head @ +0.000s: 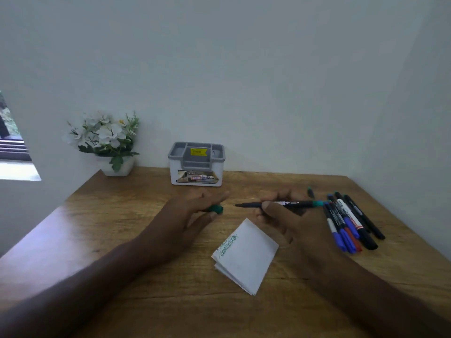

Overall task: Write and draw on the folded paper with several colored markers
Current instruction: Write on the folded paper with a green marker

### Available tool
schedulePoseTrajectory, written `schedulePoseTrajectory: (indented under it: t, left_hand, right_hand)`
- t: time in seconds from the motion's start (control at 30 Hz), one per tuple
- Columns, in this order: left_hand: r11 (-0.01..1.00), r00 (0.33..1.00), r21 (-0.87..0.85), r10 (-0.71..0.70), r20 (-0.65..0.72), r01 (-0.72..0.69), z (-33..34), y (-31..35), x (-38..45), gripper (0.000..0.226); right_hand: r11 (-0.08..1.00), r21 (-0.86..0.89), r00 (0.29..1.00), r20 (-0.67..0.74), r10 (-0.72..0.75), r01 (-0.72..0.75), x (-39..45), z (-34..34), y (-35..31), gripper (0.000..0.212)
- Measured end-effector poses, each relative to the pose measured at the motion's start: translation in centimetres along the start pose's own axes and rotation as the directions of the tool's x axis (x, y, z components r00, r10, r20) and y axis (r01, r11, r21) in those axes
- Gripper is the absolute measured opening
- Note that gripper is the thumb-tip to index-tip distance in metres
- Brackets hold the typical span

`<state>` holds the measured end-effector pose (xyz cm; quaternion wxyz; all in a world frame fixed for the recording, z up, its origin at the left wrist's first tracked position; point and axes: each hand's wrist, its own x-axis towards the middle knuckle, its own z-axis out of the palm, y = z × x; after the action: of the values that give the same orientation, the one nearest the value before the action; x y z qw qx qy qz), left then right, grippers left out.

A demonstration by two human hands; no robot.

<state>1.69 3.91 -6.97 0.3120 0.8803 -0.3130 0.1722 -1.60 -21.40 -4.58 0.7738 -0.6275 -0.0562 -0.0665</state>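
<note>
The folded white paper (246,254) lies on the wooden table (146,289), with green writing along its upper left edge. My right hand (290,220) hovers just above and right of the paper and grips an uncapped green marker (280,204), held level with its tip pointing left. My left hand (192,211) is left of that tip and pinches the green cap (216,209) between thumb and fingers. A small gap separates cap and tip.
Several capped markers (349,220), blue, red and black, lie in a row at the right. One more marker (310,192) lies behind my right hand. A grey and white organiser box (196,164) and a potted white flower (107,140) stand at the wall.
</note>
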Motion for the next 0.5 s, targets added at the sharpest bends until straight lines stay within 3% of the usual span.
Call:
schedulePoseTrajectory:
  t: [0.17,0.5]
  left_hand:
    - [1.000,0.988,-0.025,-0.006,-0.152,0.002,-0.4,0.4,-0.1,0.044]
    - [0.998,0.990,-0.034,0.056,-0.128,-0.061,-0.5,1.3,-0.1,0.042]
  right_hand:
    - [0.999,0.008,0.999,0.033,-0.033,0.033,0.0,0.0,0.1,0.014]
    - [0.995,-0.099,0.998,0.064,-0.003,0.010,-0.3,0.3,0.2,0.010]
